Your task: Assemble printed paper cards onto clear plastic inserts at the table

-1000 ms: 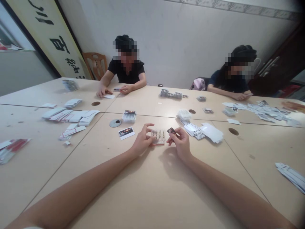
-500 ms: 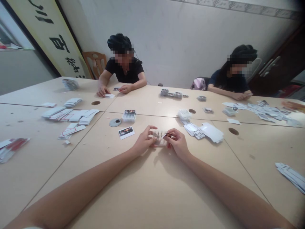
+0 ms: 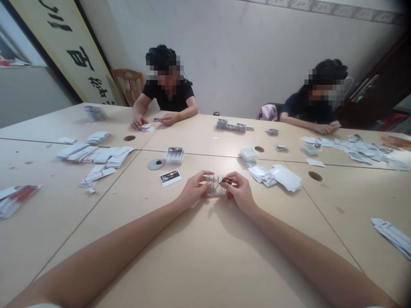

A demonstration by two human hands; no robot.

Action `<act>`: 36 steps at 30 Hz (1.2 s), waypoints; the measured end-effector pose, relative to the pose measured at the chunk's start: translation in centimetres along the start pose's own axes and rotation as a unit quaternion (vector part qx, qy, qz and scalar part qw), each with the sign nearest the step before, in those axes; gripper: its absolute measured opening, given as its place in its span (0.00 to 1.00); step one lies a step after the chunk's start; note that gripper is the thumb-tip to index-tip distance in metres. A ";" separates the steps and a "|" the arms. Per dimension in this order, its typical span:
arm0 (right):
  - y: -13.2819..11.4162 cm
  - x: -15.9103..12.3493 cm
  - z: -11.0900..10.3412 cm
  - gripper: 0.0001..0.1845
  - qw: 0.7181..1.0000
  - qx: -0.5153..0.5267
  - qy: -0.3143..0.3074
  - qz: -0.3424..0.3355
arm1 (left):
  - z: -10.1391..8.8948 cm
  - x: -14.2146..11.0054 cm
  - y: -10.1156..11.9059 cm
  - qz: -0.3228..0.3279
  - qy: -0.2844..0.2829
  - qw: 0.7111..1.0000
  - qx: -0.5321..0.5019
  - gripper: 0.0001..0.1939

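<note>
A small clear plastic box [image 3: 212, 186] with little items inside is held just above the table in front of me. My left hand [image 3: 198, 188] grips its left side, thumb on top and fingers around the far edge. In my right hand [image 3: 239, 188], a dark printed sticker [image 3: 227, 180] is pinched between thumb and fingers over the box's right part; some of those fingers also touch the box. Whether the sticker is stuck down, I cannot tell. To the left lies a sticker sheet [image 3: 171, 178] with a dark print, beside a stack of clear boxes [image 3: 175, 155].
White card stacks [image 3: 96, 155] lie to the left, more white sheets [image 3: 285, 178] to the right. A grey grommet cover [image 3: 156, 164] sits near a cable hole [image 3: 129, 138]. Two people sit across the table [image 3: 205, 256], one [image 3: 168, 94] handling small white pieces. Another hand shows at far right.
The dark sticker has turned flatter over the box in my right hand, and the box has tilted slightly. The person across on the left has shifted a white piece a little.
</note>
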State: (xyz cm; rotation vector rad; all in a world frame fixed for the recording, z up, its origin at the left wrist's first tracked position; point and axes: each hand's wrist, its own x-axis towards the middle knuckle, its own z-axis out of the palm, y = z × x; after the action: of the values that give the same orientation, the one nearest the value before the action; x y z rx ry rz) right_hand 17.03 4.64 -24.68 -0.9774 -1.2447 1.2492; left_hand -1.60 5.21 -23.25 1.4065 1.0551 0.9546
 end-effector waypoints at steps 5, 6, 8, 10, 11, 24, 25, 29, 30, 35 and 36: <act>-0.2 0.0 0.1 0.18 1.000 0.005 0.004 0.010 | -0.1 0.2 -0.3 -0.007 0.000 1.000 -0.003 0.26; -0.2 0.0 0.1 0.17 1.000 0.006 0.004 0.010 | -0.2 0.2 -0.2 -0.005 0.005 1.000 -0.007 0.26; -0.1 0.0 0.1 0.17 1.000 0.007 0.005 0.009 | -0.1 0.1 -0.1 0.003 0.021 1.000 -0.013 0.26; 0.0 0.1 0.0 0.16 1.000 0.005 0.007 0.007 | 0.0 -0.1 0.2 0.010 0.034 0.999 -0.021 0.26; 0.1 0.2 0.0 0.15 1.000 0.005 0.008 0.005 | 0.1 -0.2 0.3 0.010 0.036 0.999 -0.026 0.26; -0.7 -1.2 1.1 0.12 0.997 -0.043 0.043 -0.039 | 0.5 -0.4 0.0 -0.004 -0.039 0.997 -0.068 0.23; -0.7 -1.3 1.1 0.12 0.997 -0.049 0.048 -0.043 | 0.4 -0.4 0.0 -0.003 -0.043 0.996 -0.072 0.23; -0.8 -1.5 1.1 0.11 0.994 -0.076 0.051 -0.055 | 0.3 -0.4 0.3 -0.006 -0.053 0.995 -0.084 0.23; -0.8 -1.5 1.1 0.11 0.994 -0.079 0.052 -0.057 | 0.3 -0.4 0.3 -0.005 -0.057 0.995 -0.084 0.23; -0.7 -1.6 1.0 0.11 0.992 -0.091 0.052 -0.072 | 0.2 -0.4 0.1 0.006 -0.086 0.992 -0.092 0.23; -0.7 -1.6 1.0 0.11 0.991 -0.095 0.051 -0.075 | 0.2 -0.4 0.1 0.005 -0.092 0.991 -0.094 0.23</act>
State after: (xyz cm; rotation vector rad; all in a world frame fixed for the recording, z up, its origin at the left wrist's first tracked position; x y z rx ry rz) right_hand 16.27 2.87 -24.11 -1.0498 -1.3489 0.9645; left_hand -1.49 4.75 -23.14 1.3167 0.8002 0.8893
